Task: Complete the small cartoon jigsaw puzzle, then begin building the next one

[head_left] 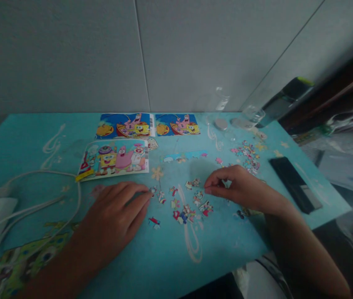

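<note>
My left hand (115,214) rests low over the table, thumb and fingers drawn together at a small jigsaw piece (153,190) by their tips. Another jigsaw piece (161,197) lies just right of it. My right hand (241,187) is closed in a pinch, thumb against index finger; what is between the tips, if anything, is too small to make out. Just left of those fingertips lie joined jigsaw pieces (192,183). Between both hands several loose pieces (185,214) are scattered. A red and blue piece (154,222) sits near my left wrist side.
Cartoon picture cards (115,160) lie behind my left hand, with two blue ones (178,124) by the wall. A joined strip (184,156) lies mid-table. On the right are a piece pile (247,155), clear jars (252,116) and a dark phone-like object (294,182). A white cable (79,195) loops left.
</note>
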Demonstrator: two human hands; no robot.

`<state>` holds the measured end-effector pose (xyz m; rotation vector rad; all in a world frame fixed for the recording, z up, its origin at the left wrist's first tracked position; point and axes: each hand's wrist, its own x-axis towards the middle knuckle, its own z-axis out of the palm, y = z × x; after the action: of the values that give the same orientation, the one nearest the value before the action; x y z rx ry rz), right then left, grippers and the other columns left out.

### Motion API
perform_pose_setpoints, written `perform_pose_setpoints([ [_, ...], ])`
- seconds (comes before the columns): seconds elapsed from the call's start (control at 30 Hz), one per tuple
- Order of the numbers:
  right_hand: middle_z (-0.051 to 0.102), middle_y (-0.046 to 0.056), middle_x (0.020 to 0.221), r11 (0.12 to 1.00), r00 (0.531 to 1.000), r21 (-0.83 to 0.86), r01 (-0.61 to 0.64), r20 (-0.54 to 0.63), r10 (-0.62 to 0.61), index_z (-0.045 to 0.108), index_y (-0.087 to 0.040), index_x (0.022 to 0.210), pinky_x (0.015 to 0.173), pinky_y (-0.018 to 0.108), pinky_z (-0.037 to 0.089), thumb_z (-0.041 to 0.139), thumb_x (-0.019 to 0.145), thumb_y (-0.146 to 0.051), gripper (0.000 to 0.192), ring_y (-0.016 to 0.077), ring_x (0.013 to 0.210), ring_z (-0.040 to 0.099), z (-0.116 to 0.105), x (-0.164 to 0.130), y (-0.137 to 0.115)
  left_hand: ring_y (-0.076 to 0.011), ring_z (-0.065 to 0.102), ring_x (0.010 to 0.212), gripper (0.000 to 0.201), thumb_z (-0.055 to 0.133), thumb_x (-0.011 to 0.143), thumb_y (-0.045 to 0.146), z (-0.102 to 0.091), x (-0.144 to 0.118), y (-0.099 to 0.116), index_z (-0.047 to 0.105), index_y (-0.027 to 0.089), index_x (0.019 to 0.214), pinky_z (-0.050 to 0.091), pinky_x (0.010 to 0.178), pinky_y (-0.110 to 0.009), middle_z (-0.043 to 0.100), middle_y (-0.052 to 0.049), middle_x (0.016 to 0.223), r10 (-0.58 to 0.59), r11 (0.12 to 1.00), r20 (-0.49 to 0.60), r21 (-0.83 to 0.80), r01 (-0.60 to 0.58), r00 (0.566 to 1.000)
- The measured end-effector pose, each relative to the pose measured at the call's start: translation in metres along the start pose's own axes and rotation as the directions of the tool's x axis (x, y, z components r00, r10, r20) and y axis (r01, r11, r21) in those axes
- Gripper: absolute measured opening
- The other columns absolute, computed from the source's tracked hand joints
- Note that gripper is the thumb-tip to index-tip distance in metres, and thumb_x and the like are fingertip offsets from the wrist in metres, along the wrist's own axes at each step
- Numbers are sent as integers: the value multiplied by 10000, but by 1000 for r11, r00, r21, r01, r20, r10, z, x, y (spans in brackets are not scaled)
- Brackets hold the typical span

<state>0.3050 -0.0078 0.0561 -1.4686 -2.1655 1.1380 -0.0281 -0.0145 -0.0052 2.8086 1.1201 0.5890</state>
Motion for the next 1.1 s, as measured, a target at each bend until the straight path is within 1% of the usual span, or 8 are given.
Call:
perform_pose_setpoints([
  [0.17, 660, -29, 659, 991, 999, -128, -38, 26, 42, 760, -237, 894, 573, 241, 434, 662, 904, -349, 149, 108, 566, 571, -9, -1, 9, -238, 577, 1087, 272, 519, 968, 168, 4, 6, 16, 645, 169, 1210, 457, 947, -420, 646, -80, 1169, 120, 988, -22, -97, -121, 993],
  [0.3, 635, -30, 628, 961, 990, -243, -131, -78, 115, 751, -239, 902, 538, 248, 403, 646, 916, -310, 127, 102, 524, 543, -5, -17, 11, -229, 588, 1078, 292, 537, 956, 125, 7, 12, 37, 654, 150, 1222, 455, 970, -413, 672, -84, 1122, 218, 963, -60, -149, -224, 974],
  [0.4, 716, 4, 807, 960, 995, -271, -76, -81, 56, 746, -258, 968, 666, 286, 476, 595, 959, -312, 160, 144, 689, 637, 12, -41, 4, -237, 585, 1110, 305, 542, 959, 144, 10, 13, 45, 651, 166, 1242, 438, 1009, -433, 670, -80, 1184, 229, 958, -41, -167, -233, 972],
  [0.5, 733, 39, 969, 950, 997, -311, -18, -83, -8, 721, -287, 1138, 835, 357, 486, 532, 1001, -317, 235, 206, 911, 664, 36, -65, -3, -236, 584, 1133, 281, 548, 962, 156, 11, 11, 48, 661, 172, 1220, 426, 1029, -435, 671, -70, 1209, 240, 954, -23, -181, -240, 971],
  [0.63, 691, 57, 873, 934, 989, -355, -44, -145, -9, 678, -259, 1240, 776, 372, 475, 496, 1020, -330, 294, 212, 816, 642, 63, -75, -8, -225, 576, 1150, 231, 558, 963, 148, 10, 8, 56, 676, 159, 1161, 415, 1042, -415, 675, -64, 1195, 262, 942, -34, -210, -263, 965],
  [0.87, 662, 48, 916, 931, 991, -361, 52, -94, -92, 700, -253, 1143, 789, 356, 465, 493, 1027, -338, 252, 199, 856, 609, 79, -64, -8, -216, 582, 1100, 170, 547, 978, 178, 18, -1, 57, 686, 178, 1075, 393, 1042, -444, 688, -49, 1142, 394, 902, -69, -161, -400, 917],
  [1.0, 664, 45, 952, 930, 988, -361, 68, -102, -112, 719, -251, 995, 829, 364, 460, 525, 1013, -336, 212, 200, 892, 600, 83, -70, -8, -215, 577, 1096, 187, 549, 979, 172, 18, -3, 50, 677, 164, 1115, 381, 1053, -441, 685, -52, 1135, 401, 898, -60, -168, -406, 914],
  [1.1, 669, 40, 949, 939, 983, -342, 19, -164, -80, 705, -245, 970, 850, 373, 462, 561, 995, -346, 178, 204, 904, 600, 88, -74, -6, -221, 569, 1105, 243, 542, 985, 181, 17, -3, 46, 652, 155, 1200, 363, 1072, -445, 675, -60, 1155, 379, 908, -51, -171, -382, 924],
])
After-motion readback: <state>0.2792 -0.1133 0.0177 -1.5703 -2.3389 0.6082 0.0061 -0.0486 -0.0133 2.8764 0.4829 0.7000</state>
